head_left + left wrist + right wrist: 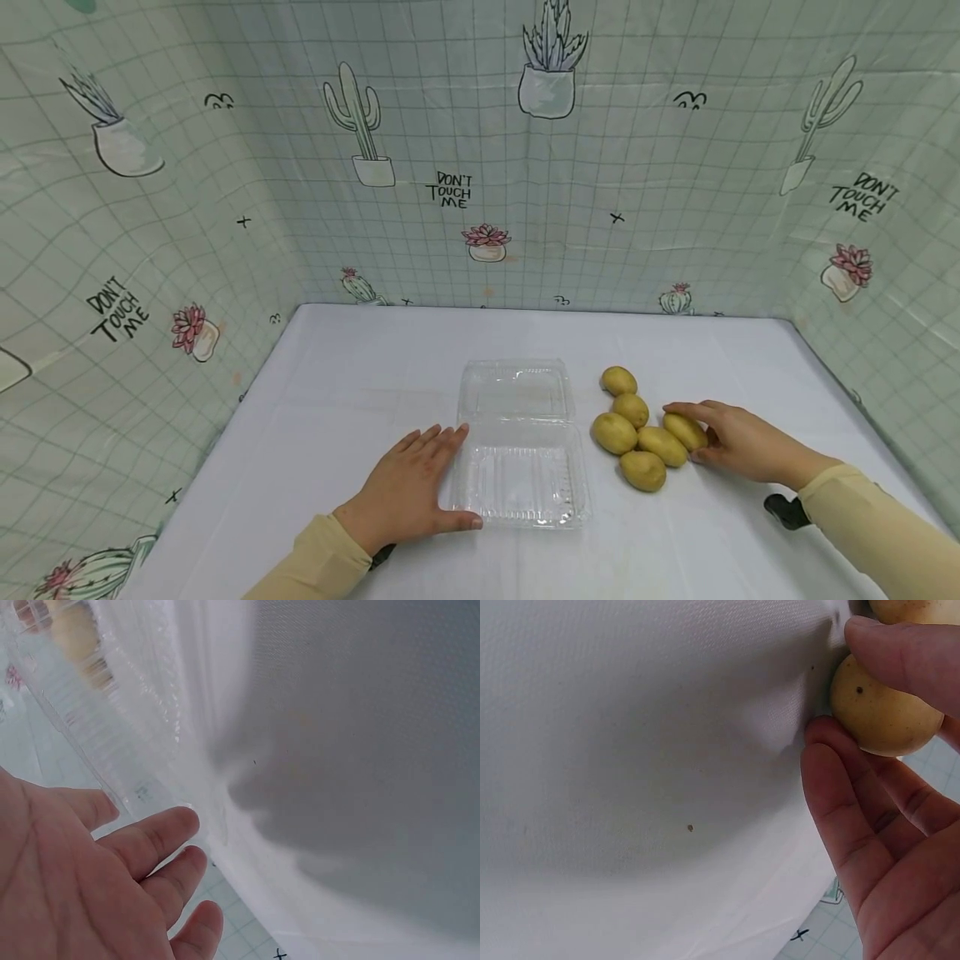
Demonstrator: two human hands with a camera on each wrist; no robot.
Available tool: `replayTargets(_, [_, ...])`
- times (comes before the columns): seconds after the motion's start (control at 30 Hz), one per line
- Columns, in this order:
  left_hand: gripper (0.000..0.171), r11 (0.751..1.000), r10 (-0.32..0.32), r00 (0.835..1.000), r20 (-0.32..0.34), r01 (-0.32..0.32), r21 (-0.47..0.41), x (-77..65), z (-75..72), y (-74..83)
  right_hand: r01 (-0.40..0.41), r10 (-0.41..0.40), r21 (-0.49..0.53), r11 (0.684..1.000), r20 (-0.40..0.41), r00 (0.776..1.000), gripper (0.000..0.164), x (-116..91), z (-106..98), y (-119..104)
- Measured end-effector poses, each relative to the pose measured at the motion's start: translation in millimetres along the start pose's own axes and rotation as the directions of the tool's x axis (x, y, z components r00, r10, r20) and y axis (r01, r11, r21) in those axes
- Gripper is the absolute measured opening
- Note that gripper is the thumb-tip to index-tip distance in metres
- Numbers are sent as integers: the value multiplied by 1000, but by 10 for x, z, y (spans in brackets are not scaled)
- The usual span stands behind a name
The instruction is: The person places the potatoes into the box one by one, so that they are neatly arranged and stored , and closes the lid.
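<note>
Now the right grip (742, 442), thumb opposite fingers, pinches the potato (686, 432) nearest the right edge of the worktop (360, 375), best lifted straight up so the other potatoes (615, 433) don't roll, while the left grip (411, 487), spread wide, empty, should steady the clear box (519, 435).

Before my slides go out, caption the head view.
Right hand holds one of six potatoes; left hand beside open clear container.

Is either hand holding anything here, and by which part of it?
The right hand holds the rightmost potato, thumb at its near end, fingers at its far end. The left hand lies at the left edge of the clear container, not gripping.
</note>
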State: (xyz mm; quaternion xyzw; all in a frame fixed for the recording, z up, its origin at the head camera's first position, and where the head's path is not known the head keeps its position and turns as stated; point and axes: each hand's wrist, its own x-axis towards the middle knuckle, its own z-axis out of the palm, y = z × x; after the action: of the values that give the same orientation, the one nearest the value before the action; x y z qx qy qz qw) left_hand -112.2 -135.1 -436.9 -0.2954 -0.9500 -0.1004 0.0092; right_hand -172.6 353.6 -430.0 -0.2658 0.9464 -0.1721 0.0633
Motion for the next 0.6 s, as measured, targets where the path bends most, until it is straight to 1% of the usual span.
replayTargets(0.27, [111, 1000, 0, 1000, -7, 0, 8, -3, -10, 12, 10, -10, -4, 1000, -14, 1000, 65, -8, 2, -8])
replayTargets(0.43, [112, 1000, -1, 1000, 2, 1, 14, 4, -14, 13, 18, -18, -2, 1000, -22, 1000, 66, -10, 10, -3])
replayTargets(0.6, [111, 1000, -2, 1000, 5, 2, 22, 7, -9, 14, 17, -18, -22, 1000, -31, 999, 66, -18, 10, 1])
